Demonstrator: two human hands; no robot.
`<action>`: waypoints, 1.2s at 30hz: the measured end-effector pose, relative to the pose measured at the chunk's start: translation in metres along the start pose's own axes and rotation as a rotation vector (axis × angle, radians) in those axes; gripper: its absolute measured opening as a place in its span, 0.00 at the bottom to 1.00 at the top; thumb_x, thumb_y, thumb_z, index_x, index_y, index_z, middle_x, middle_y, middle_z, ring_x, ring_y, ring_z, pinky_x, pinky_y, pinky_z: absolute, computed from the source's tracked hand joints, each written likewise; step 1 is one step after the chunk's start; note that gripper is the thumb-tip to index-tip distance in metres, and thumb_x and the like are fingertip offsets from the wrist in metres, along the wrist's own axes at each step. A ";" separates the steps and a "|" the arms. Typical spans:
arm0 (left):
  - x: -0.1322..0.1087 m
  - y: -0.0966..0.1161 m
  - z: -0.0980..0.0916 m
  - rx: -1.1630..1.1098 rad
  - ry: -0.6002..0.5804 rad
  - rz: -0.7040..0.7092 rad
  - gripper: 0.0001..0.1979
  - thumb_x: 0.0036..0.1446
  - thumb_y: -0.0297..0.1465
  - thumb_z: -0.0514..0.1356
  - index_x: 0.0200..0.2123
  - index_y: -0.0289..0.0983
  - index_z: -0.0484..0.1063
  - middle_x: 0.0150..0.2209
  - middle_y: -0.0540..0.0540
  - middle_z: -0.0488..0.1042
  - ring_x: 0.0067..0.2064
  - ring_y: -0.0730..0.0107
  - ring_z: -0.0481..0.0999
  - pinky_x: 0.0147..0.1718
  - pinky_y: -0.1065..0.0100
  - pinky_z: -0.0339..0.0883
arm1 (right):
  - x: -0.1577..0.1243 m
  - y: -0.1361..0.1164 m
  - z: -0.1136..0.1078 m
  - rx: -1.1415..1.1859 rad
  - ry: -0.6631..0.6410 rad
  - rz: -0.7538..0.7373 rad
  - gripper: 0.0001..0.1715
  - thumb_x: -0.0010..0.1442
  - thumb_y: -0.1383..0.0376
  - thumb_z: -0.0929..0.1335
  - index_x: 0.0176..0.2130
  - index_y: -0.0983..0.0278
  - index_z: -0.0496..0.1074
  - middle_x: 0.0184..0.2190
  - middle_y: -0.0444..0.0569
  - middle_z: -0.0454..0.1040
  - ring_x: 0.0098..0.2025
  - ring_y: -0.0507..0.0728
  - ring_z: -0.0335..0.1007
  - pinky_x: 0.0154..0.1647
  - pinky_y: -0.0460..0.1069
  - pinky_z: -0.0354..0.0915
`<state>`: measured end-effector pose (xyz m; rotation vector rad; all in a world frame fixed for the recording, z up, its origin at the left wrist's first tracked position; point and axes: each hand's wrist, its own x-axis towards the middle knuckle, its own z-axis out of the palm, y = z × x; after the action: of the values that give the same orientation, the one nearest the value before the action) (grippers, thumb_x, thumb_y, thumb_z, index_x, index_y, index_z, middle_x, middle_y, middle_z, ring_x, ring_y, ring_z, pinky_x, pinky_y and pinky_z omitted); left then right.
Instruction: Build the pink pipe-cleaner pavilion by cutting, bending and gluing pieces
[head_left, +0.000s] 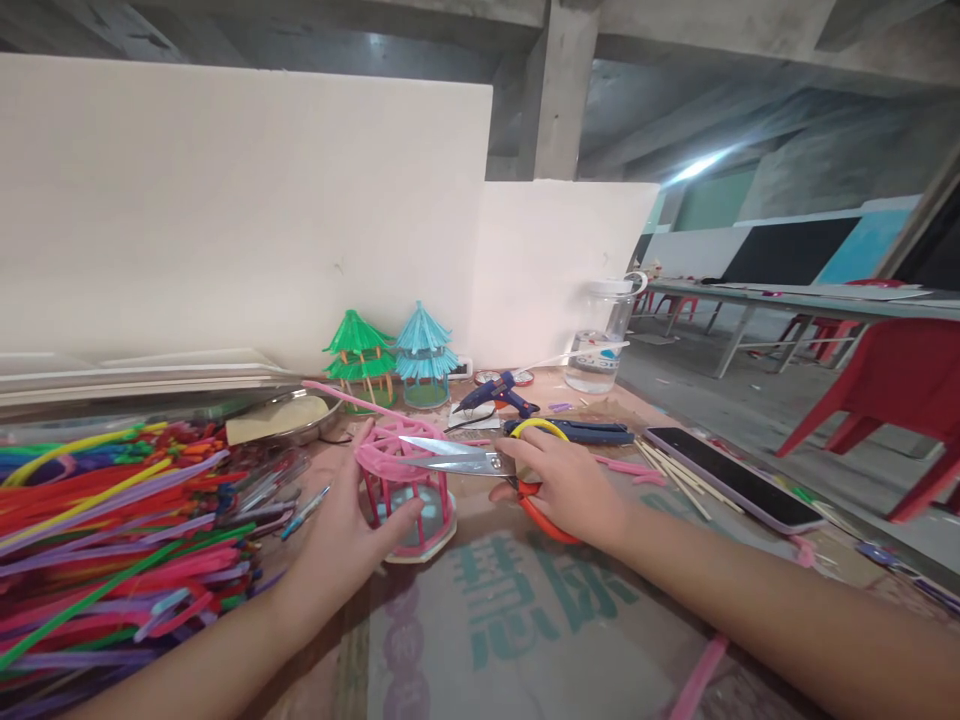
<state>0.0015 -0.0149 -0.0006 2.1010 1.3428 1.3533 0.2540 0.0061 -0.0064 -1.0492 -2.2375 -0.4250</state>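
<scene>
A small pink pavilion model (444, 500), with pink posts and a pale octagonal base, stands tilted toward me. My left hand (352, 510) is wrapped around its left side, thumb across the front. From its top, a pink pipe cleaner (352, 398) sticks out to the upper left. In my right hand (574, 480) is a pair of scissors (469, 462) with yellow and orange handles. Their blades are parted and reach over the model's pink top; whether they touch it I cannot tell.
Many coloured pipe cleaners (127, 560) are piled at left. Green (360, 362) and blue (424, 355) pavilion models stand behind, beside a glue gun (495, 396). Pliers (592, 432), wooden sticks (679, 470), a phone (731, 478) and a water bottle (596, 345) lie or stand to the right.
</scene>
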 end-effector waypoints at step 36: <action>0.006 -0.003 0.003 -0.083 -0.089 -0.042 0.21 0.45 0.36 0.65 0.44 0.38 0.67 0.45 0.41 0.76 0.51 0.50 0.74 0.51 0.50 0.68 | -0.001 -0.003 0.003 0.044 0.065 -0.021 0.23 0.57 0.54 0.71 0.46 0.67 0.72 0.35 0.54 0.71 0.36 0.60 0.69 0.35 0.53 0.67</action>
<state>0.0035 -0.0078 -0.0005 2.0414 1.2659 1.2614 0.2507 0.0047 -0.0095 -0.9765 -2.1924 -0.4107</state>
